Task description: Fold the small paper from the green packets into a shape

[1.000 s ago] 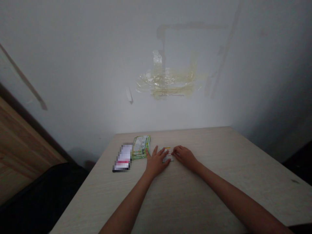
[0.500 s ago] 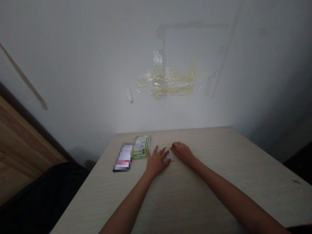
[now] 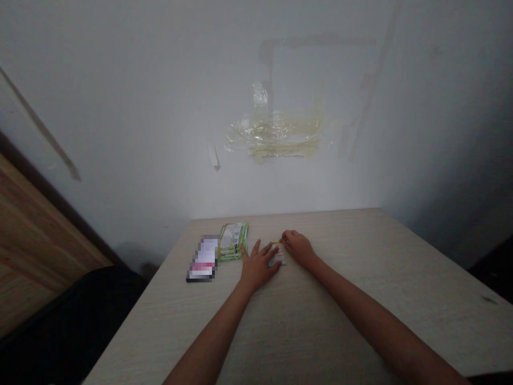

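A small, flat, whitish printed packet (image 3: 276, 259) with a yellow top edge lies on the table, partly covered by my left hand. Fingers spread, my left hand (image 3: 258, 267) rests flat and presses on the packet's left side. My right hand (image 3: 298, 249) is closed, its fingertips pinched at the packet's upper right corner. Those fingertips hide the corner itself. Just left of my left hand lies a green and white printed packet (image 3: 233, 240), near the tips of its outer fingers.
A phone (image 3: 203, 261) with a blurred-out screen lies left of the green packet. The pale wooden table (image 3: 360, 256) meets a grey wall (image 3: 160, 107) with clear tape (image 3: 276, 133) on it. Dark fabric (image 3: 72, 326) and a wooden panel (image 3: 24, 240) stand at the left.
Almost nothing differs. My right hand has shifted very slightly at the packet's corner, while my left hand stays in place.
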